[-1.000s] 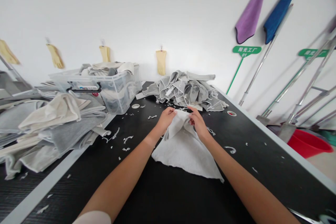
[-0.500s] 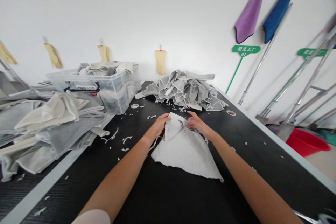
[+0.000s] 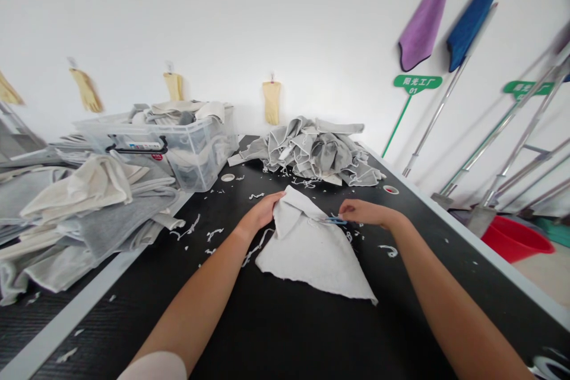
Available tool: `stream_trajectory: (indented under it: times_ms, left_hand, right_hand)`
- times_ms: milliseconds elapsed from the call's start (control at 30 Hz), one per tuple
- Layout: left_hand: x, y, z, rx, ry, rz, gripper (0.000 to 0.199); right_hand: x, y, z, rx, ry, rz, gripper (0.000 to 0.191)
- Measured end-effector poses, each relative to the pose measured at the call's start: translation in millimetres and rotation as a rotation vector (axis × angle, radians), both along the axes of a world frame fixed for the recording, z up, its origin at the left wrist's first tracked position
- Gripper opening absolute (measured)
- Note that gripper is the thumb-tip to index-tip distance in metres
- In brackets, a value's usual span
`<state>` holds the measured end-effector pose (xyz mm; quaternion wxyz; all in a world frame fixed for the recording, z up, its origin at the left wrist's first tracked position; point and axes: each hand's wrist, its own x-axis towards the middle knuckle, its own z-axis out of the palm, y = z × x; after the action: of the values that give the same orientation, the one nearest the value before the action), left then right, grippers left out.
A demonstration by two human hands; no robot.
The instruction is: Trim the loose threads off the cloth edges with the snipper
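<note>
A pale grey cloth (image 3: pixel 312 255) lies on the black table, its upper corner folded over and lifted. My left hand (image 3: pixel 266 209) is closed on the cloth's upper left edge, gripping it between thumb and fingers. My right hand (image 3: pixel 360 212) is closed, its fingertips at the right end of small blue-handled scissors (image 3: pixel 335 220). The scissors point left and lie over the cloth's right edge; their blades are hard to make out. A loose white thread (image 3: pixel 258 248) trails beside the left wrist.
A heap of grey cloths (image 3: pixel 312 151) is at the back. On the left stand a clear plastic box (image 3: pixel 196 157) filled with cloths and a stack of cloths (image 3: pixel 102 202). White scraps (image 3: pixel 216 233) dot the black tabletop (image 3: pixel 285 344). A red bucket (image 3: pixel 512 237) stands beyond the right edge.
My right hand has moved right, off the cloth's fold, and its fingers have drawn together. The blue handles now show plainly. My left hand keeps its grip; the folded corner has shifted slightly.
</note>
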<state>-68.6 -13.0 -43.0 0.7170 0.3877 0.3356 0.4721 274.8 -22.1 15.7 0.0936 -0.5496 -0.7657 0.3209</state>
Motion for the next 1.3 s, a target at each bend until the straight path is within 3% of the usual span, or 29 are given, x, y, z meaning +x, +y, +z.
stream_trajectory:
  times_ms: [200,433,567,700,800,900,1000,1167,1300]
  left_hand:
    - [-1,-2,2.5,-0.088,0.0,-0.007,0.03]
    - [-1,3,-5.9,-0.033,-0.15,0.026,0.02]
    - [-2,4,-10.4,0.008,-0.168,-0.007,0.021]
    - [-3,6,-12.3,0.078,-0.147,-0.037,0.038]
    - [-2,7,-11.8,0.1,-0.138,-0.049,0.045]
    - [-1,6,-9.9,0.097,-0.132,-0.049,0.048]
    - [0,3,-6.3,0.087,-0.115,-0.025,0.046]
    - [1,-4,0.6,0.161,-0.084,-0.083,0.051]
    - [1,-4,0.9,0.166,-0.058,-0.083,0.047]
  right_hand:
    - [-9,0,-8.4,0.079,-0.151,0.172,0.035]
    - [-17,-5,-0.5,-0.056,-0.153,0.217,0.031]
    - [-17,-17,16.1,-0.349,-0.046,0.182,0.044]
    - [-5,-34,45.0,-0.526,0.002,0.132,0.056]
    - [3,-46,66.3,-0.524,0.08,0.132,0.061]
    - [-3,-50,75.6,-0.414,0.267,0.104,0.051]
    - [-21,-44,67.7,-0.361,0.503,0.053,0.039]
    - [-59,-21,33.5,-0.383,0.804,0.03,0.021]
    - [-85,-5,14.1,-0.43,1.038,0.014,0.019]
